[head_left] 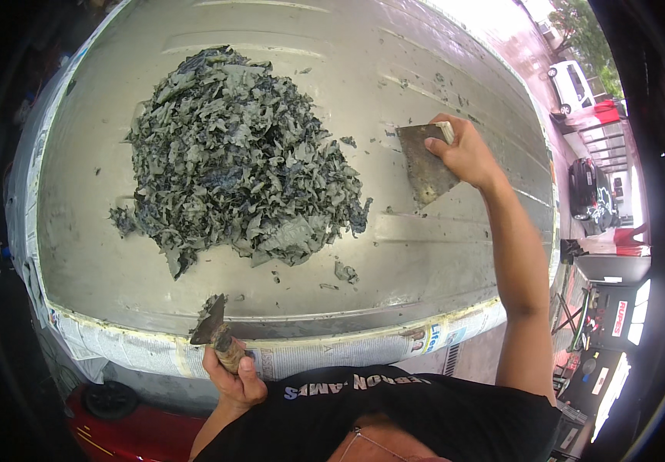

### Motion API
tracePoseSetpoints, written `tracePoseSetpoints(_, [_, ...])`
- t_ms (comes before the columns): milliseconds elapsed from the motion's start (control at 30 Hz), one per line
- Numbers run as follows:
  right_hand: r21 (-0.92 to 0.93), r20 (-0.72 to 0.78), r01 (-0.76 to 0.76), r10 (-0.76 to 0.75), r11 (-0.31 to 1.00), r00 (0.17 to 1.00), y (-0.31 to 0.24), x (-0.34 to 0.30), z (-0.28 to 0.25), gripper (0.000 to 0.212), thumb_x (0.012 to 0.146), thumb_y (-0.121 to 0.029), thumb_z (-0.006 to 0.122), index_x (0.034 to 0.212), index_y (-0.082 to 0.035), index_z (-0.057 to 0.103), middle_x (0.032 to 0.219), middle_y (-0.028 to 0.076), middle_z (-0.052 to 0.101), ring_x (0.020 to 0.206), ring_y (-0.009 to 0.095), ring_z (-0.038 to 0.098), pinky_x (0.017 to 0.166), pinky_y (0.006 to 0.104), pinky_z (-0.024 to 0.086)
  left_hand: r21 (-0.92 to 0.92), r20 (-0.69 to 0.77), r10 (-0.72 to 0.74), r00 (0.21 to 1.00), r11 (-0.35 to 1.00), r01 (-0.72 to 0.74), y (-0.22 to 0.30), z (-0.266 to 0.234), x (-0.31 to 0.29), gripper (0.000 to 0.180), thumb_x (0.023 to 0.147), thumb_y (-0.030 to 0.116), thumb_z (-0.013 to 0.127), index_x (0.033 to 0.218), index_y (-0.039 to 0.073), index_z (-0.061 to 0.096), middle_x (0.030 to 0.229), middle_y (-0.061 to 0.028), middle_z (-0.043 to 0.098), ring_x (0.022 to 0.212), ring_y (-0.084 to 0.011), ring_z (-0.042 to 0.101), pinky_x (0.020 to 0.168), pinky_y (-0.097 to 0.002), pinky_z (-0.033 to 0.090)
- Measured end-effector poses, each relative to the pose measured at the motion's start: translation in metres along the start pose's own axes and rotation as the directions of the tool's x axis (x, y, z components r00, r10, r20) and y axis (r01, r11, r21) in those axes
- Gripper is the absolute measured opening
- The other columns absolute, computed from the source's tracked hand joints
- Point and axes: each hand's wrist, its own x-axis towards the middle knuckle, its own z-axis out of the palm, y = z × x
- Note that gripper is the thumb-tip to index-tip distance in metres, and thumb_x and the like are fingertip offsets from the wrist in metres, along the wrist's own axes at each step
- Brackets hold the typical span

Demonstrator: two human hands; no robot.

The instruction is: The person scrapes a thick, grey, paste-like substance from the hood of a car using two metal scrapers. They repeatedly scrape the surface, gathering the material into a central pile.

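Observation:
A broad heap of grey-green and dark paint flakes [240, 154] lies on the bare metal vehicle roof [378, 262]. My left hand [234, 377] is closed around the worn handle of a putty knife [211, 319], near the roof's front edge. Dark scraps cling to its blade, which points up and away from me. On the right, my right hand [459, 154] grips a wide, flat metal scraper [427, 165] by its pale edge, thumb on the stained face. The scraper is tilted over the roof, right of the heap; whether it touches the metal I cannot tell.
Newspaper masking [294, 353] runs along the roof's near edge. Loose flakes [345, 272] are scattered around the heap. Below left is a red car [132, 423]. Beyond the right side stand a white van [571, 86], a dark car [588, 189] and workshop items.

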Motion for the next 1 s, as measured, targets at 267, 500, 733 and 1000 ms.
tracePoseSetpoints(267, [0.080, -0.007, 0.031, -0.031, 0.996, 1.000, 0.015, 0.008, 0.002, 0.024, 0.085, -0.011, 0.067, 0.106, 0.001, 0.066, 0.070, 0.012, 0.062, 0.066, 0.020, 0.058, 0.066, 0.0363, 0.047, -0.051, 0.005, -0.033, 0.999, 0.998, 0.033, 0.001, 0.002, -0.001, 0.059, 0.101, 0.031, 0.047, 0.143, -0.007, 0.029, 0.103, -0.0121, 0.052, 0.079, -0.0131, 0.046, 0.068, -0.0286, 0.043])
tracePoseSetpoints(500, [0.054, -0.027, -0.004, 0.005, 0.999, 1.000, 0.007, 0.001, 0.006, 0.024, 0.085, -0.012, 0.068, 0.106, 0.001, 0.066, 0.072, 0.012, 0.064, 0.065, 0.018, 0.058, 0.065, 0.0361, 0.047, 0.003, 0.015, -0.001, 1.000, 1.000, 0.001, -0.003, -0.001, -0.003, 0.058, 0.100, 0.027, 0.046, 0.143, -0.008, 0.028, 0.104, -0.0124, 0.052, 0.080, -0.0137, 0.047, 0.068, -0.0284, 0.043])
tracePoseSetpoints(733, [0.047, -0.041, 0.035, -0.033, 0.998, 0.999, 0.005, 0.005, 0.015, 0.028, 0.085, -0.012, 0.069, 0.110, 0.001, 0.066, 0.070, 0.012, 0.063, 0.062, 0.017, 0.057, 0.064, 0.0370, 0.047, -0.025, -0.003, -0.005, 1.000, 1.000, 0.005, -0.007, 0.001, -0.005, 0.060, 0.100, 0.027, 0.047, 0.144, -0.008, 0.026, 0.105, -0.0130, 0.052, 0.080, -0.0138, 0.046, 0.069, -0.0278, 0.043])
tracePoseSetpoints(1000, [0.020, -0.075, 0.019, -0.018, 1.000, 0.997, 0.016, 0.002, 0.014, 0.034, 0.085, -0.015, 0.070, 0.114, 0.002, 0.065, 0.072, 0.013, 0.065, 0.066, 0.019, 0.061, 0.067, 0.0368, 0.050, -0.041, 0.025, -0.011, 1.000, 0.999, 0.012, -0.002, -0.001, 0.000, 0.061, 0.100, 0.028, 0.047, 0.144, -0.009, 0.025, 0.104, -0.0126, 0.052, 0.080, -0.0134, 0.047, 0.068, -0.0278, 0.043])
